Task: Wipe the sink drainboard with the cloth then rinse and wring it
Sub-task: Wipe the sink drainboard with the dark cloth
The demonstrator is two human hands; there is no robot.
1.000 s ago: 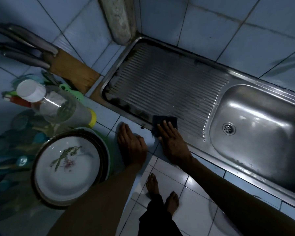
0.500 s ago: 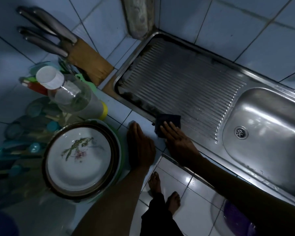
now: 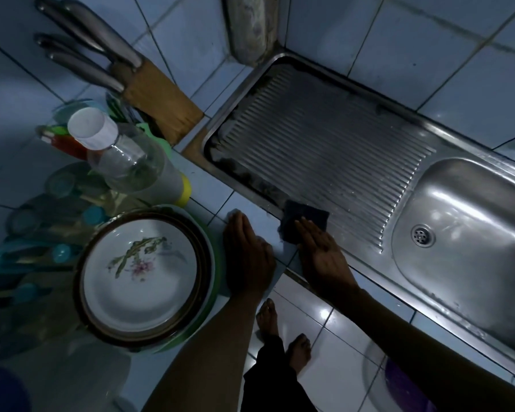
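Ribbed steel drainboard point(image 3: 324, 156) carries a dark square cloth point(image 3: 305, 219) pressed under the flat, straight-fingered right hand point(image 3: 324, 257)

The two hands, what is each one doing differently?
The right hand presses the dark cloth at the drainboard edge; the left hand touches only the tiled counter. The right hand reaches onto steel, the left stays beside the plates. Both lie flat with straight fingers.

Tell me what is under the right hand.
The right hand presses straight fingers on a dark cloth at the drainboard's near edge. The metal beneath the cloth is covered.
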